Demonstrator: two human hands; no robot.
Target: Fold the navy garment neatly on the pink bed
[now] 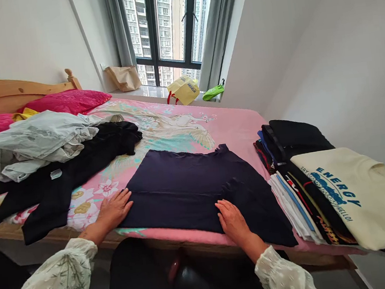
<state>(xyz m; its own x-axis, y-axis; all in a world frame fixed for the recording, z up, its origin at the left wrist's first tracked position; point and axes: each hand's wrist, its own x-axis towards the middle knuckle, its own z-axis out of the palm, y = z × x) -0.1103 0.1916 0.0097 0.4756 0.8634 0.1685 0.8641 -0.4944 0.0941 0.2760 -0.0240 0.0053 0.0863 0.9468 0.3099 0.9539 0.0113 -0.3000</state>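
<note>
A dark navy shirt [176, 183] lies spread on the pink flowered bedsheet [234, 116] near the front edge of the bed. My left hand [115, 210] rests flat at the shirt's left edge, its fingertips on the fabric and the palm partly over the sheet. On the shirt's front part, right of its middle, lies my right hand [232, 219], fingers stretched out. Close to that hand the fabric bunches into a small ruffled edge [230, 189]. Neither hand grips anything that I can see.
Left on the bed is a heap with a pale grey garment [39, 139] over a black garment [74, 176]. Folded clothes form stacks at right, topped by a cream shirt [361, 195] and black clothing [299, 134]. Bags, one a yellow bag [184, 89], stand by the window.
</note>
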